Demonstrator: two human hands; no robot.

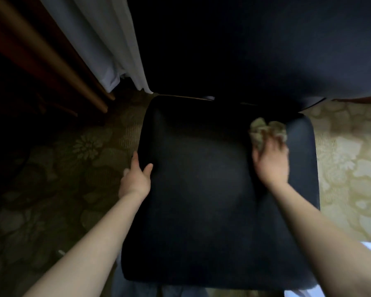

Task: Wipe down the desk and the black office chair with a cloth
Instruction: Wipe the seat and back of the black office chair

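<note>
Head view, looking down on the chair [212, 179]. The seat fills the middle; the backrest rises dark across the top, from 12 to 2 o'clock.

Your left hand [136, 179] sits on the seat's left edge, at about 9 o'clock of the seat. The thumb lies on top of the cushion and the fingers [135, 161] wrap over the side; this is a loose hold on the edge.

Your right hand [271, 161] is at about 2 o'clock of the seat, near the back right corner. Its fingers are curled down over the cloth [263, 131], which is bunched, pale and greenish, and pressed against the seat. The cloth sticks out past the fingertips toward the backrest. The hand and cloth are blurred, so the exact grip cannot be read beyond that the hand closes on the cloth.

Patterned carpet [69, 163] surrounds the chair on both sides, brighter at 3 o'clock. A pale curtain [107, 43] hangs at 11 o'clock, with a wooden furniture edge [41, 54] to its left at 10 o'clock; whether it is the desk cannot be told.
</note>
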